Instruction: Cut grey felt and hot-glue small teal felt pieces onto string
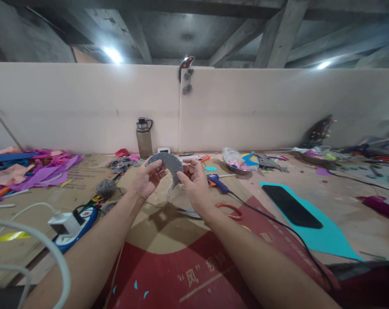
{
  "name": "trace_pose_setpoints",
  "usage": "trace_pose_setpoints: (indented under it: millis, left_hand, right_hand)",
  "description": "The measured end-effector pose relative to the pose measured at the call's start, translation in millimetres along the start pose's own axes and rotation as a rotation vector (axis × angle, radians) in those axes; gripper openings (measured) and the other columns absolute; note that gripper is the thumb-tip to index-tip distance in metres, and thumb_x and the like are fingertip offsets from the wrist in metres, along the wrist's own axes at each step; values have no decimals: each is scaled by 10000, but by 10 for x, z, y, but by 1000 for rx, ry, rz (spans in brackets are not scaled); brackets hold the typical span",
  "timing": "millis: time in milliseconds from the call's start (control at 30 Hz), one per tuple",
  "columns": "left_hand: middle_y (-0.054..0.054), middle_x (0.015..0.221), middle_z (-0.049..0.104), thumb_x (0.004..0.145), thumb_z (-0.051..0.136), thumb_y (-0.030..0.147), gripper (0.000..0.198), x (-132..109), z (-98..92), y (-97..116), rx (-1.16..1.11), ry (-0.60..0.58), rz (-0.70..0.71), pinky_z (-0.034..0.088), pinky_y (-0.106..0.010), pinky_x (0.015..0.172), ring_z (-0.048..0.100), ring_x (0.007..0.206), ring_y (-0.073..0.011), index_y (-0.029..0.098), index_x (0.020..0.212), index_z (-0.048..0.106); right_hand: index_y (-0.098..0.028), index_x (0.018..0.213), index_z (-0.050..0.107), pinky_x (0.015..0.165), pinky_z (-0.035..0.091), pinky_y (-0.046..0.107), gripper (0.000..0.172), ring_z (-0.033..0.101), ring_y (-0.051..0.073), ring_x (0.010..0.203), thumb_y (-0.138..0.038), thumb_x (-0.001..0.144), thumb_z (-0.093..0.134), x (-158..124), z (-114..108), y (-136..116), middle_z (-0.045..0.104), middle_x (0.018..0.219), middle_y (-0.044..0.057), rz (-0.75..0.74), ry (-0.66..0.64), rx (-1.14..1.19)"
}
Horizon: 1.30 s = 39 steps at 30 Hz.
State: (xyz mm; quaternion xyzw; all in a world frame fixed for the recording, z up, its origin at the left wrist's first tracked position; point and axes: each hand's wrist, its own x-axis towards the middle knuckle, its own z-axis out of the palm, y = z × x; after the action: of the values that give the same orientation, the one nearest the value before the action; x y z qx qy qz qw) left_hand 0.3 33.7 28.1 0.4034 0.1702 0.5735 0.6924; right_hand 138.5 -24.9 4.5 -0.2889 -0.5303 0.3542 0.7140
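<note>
I hold a grey curved piece of felt (pixel 167 163) up over the table with both hands. My left hand (pixel 146 178) pinches its left end and my right hand (pixel 194 182) pinches its right end, fingers closed on it. Something clear and shiny (pixel 176 193) hangs below the grey piece between my hands; I cannot make out what it is. Under my right wrist lie scissors with orange handles (pixel 229 210). A blue glue gun (pixel 217 183) lies just right of my right hand, its black cord running off to the lower right.
A dark water bottle (pixel 144 138) stands at the white back wall. Purple and pink paper scraps (pixel 36 170) pile up at left. A white charger with cable (pixel 64 223) lies at lower left. A black strip on a teal sheet (pixel 323 234) lies at right. A grey yarn ball (pixel 106 188) sits left of my hands.
</note>
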Motion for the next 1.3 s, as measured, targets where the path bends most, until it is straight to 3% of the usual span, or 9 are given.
trace_pose_setpoints:
  millis: [433, 767, 967, 1100, 1300]
  left_hand:
    - [23, 694, 661, 625, 757, 109, 209, -4, -6, 9, 11, -26, 11, 479, -189, 513, 580, 558, -68, 144, 778, 620]
    - [-57, 823, 709, 612, 783, 147, 272, -49, 59, -73, 162, -121, -17, 511, -236, 610, 657, 706, -152, 130, 853, 659]
    - [-47, 832, 706, 632, 774, 147, 292, -41, 53, -77, 168, -87, 29, 494, -214, 605, 641, 708, -132, 138, 903, 663]
    - [-43, 832, 702, 618, 783, 146, 349, -34, 49, -84, 162, -84, 43, 476, -204, 589, 636, 708, -127, 145, 946, 663]
    - [-51, 804, 700, 606, 793, 169, 257, -34, 61, -81, 162, -95, 40, 480, -236, 609, 638, 691, -141, 131, 827, 667]
  right_hand:
    - [-258, 1114, 564, 601, 387, 243, 322, 448, 112, 639, -237, 793, 577, -12, -16, -10, 467, 705, -43, -13, -39, -78]
    - [-225, 1068, 496, 602, 431, 245, 326, 513, 120, 649, -254, 764, 609, -16, 27, -28, 553, 729, -34, 87, 12, -20]
    - [-228, 1083, 492, 608, 448, 247, 352, 536, 121, 684, -295, 762, 623, -6, 35, 22, 586, 792, -16, 136, -64, 32]
    - [-208, 960, 542, 604, 449, 242, 253, 530, 117, 694, -257, 727, 627, -9, 47, 44, 603, 826, -1, 137, -87, -5]
    - [-209, 944, 538, 586, 437, 233, 255, 523, 107, 661, -273, 718, 637, 1, 46, 61, 606, 791, -11, 155, -65, 37]
